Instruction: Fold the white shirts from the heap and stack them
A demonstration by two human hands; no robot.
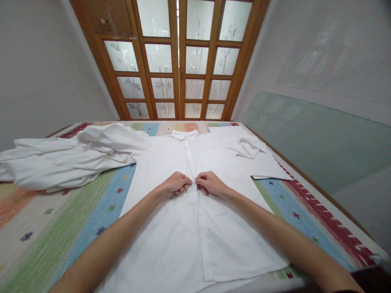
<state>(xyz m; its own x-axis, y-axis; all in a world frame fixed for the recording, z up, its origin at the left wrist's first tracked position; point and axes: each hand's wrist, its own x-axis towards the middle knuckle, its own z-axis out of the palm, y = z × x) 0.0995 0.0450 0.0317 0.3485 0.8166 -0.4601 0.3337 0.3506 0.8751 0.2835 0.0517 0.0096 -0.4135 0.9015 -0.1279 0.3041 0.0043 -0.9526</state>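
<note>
A white short-sleeved shirt [165, 219] lies spread with its front up and its collar [185, 134] pointing away from me. At the middle of its front opening, my left hand [178, 183] pinches the placket edge. Right beside it my right hand [210, 183] pinches the facing edge, the fingertips of both hands almost touching. Any button between them is too small or hidden to make out. Above the hands the two front edges meet up to the collar; below them the right front panel [238, 244] hangs loosely along the other one.
A crumpled white garment [70, 158] lies at the left, against the shirt's left sleeve side. Beneath is a striped, star-patterned cloth [91, 207] over a flat surface. A greenish glass panel [320, 154] leans by the right wall; wooden glazed doors [179, 73] stand beyond.
</note>
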